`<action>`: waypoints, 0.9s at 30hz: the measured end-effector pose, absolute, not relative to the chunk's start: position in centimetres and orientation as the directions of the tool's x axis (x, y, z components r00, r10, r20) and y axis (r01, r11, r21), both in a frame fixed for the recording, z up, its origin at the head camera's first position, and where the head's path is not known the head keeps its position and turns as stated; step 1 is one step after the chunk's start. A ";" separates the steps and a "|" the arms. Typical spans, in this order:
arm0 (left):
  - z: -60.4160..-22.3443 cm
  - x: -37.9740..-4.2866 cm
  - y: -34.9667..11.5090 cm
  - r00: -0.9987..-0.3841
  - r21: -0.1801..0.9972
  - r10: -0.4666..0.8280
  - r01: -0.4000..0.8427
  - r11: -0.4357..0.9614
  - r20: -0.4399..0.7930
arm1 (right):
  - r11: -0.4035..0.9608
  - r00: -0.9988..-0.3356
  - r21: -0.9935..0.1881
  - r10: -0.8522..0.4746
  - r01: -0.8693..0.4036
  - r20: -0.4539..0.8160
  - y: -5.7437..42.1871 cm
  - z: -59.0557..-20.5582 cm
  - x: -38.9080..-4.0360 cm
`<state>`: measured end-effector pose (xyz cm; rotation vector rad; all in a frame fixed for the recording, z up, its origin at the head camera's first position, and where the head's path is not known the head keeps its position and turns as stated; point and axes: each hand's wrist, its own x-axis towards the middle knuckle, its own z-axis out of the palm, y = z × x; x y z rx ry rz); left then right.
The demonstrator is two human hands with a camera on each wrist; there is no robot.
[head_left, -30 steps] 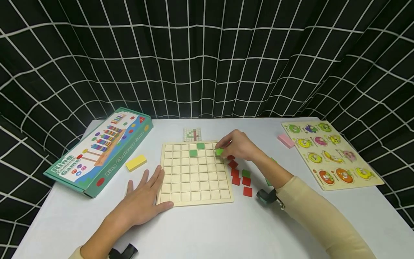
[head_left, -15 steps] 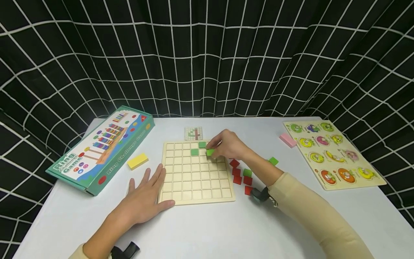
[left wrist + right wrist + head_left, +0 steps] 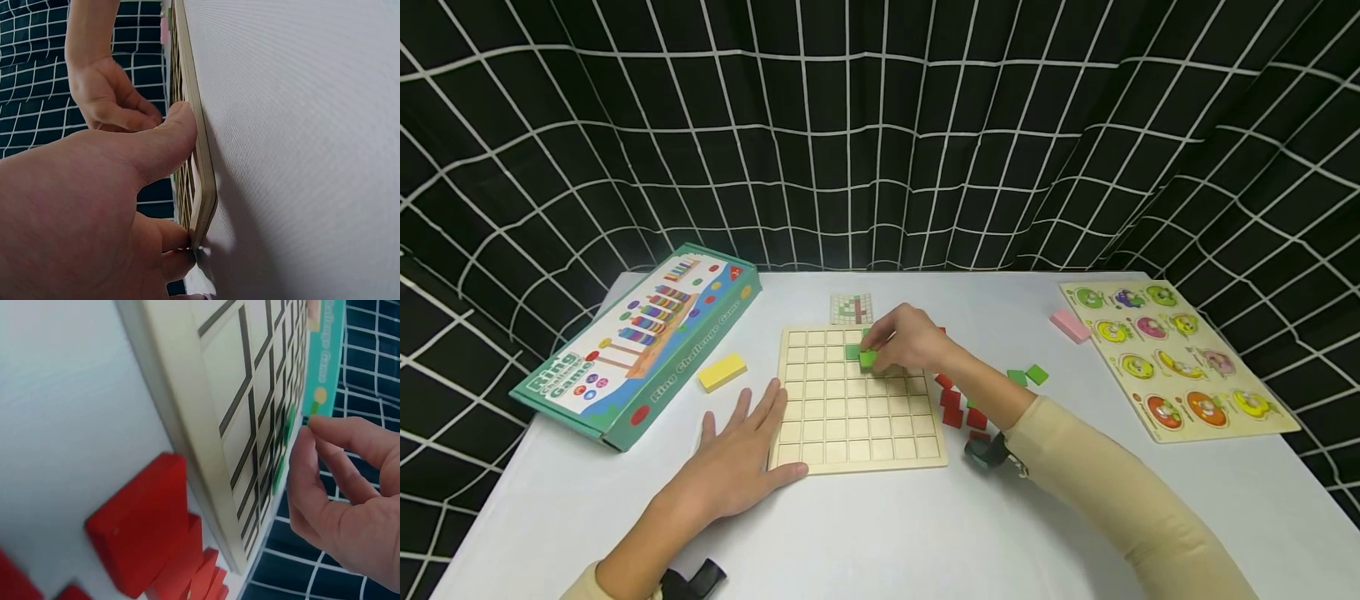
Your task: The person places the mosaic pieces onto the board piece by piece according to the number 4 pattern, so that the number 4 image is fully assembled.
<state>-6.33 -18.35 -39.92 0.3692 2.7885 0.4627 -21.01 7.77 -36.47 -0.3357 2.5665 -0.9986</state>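
My right hand [image 3: 912,338] pinches a green square tile [image 3: 867,361] between thumb and fingertips, over the upper part of a wooden grid board [image 3: 824,410]. Just left of it, another green tile [image 3: 852,352] sits in a board cell; one more behind is mostly hidden by the fingers. My left hand [image 3: 730,471] lies with fingers spread along the board's left side, its thumb [image 3: 178,128] over the front left corner. To the board's right lie several red tiles [image 3: 145,525], partly under the right arm, and green tiles [image 3: 1037,374].
A small pattern card [image 3: 852,309] lies behind the board. On the left are a ring game box [image 3: 640,350] and a yellow block [image 3: 722,372]. A pink block [image 3: 1070,326] and a fruit puzzle board [image 3: 1172,358] lie at the right.
My right hand has carried the green tile leftward across the board, from its right edge to beside the placed green tiles. The left hand stays in place.
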 end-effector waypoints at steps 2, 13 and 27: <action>-39.9 -6.3 -18.3 -0.924 0.346 0.296 0.203 0.916 -0.241 | 0.720 -0.902 -0.689 -0.350 -0.086 -0.252 7.5 -36.5 -21.0; -39.8 -6.2 -18.3 -0.926 0.346 0.306 0.220 0.912 -0.220 | 0.720 -0.889 -0.689 -0.365 -0.082 -0.275 5.6 -36.6 -21.0; -39.9 -6.4 -18.3 -0.925 0.340 0.306 0.219 0.915 -0.226 | 0.700 -0.871 -0.706 -0.409 -0.107 -0.273 3.8 -36.9 -21.0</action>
